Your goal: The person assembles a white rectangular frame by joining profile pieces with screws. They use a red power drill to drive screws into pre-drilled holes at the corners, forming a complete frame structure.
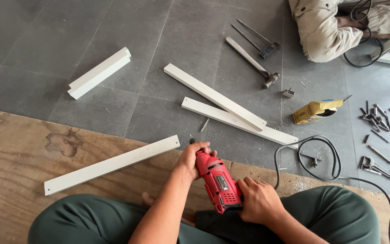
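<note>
Red drill: rigid, prob. hefty; left hand wraps chuck end, right hand clamps rear grip — best hold.

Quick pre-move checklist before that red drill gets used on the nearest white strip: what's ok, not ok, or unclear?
1. Grip: left hand at the chuck end of the red drill, right hand on its rear body. Ok.
2. Bit fitted in the chuck: covered by the left hand. Cannot tell.
3. Black power cord loops on the floor, apart from the chuck. Ok.
4. Nearest white strip lies flat on the plywood sheet, off to the left of the drill, not under it. Not ok.
5. Strip held down: nothing clamps it. Not ok.
</note>
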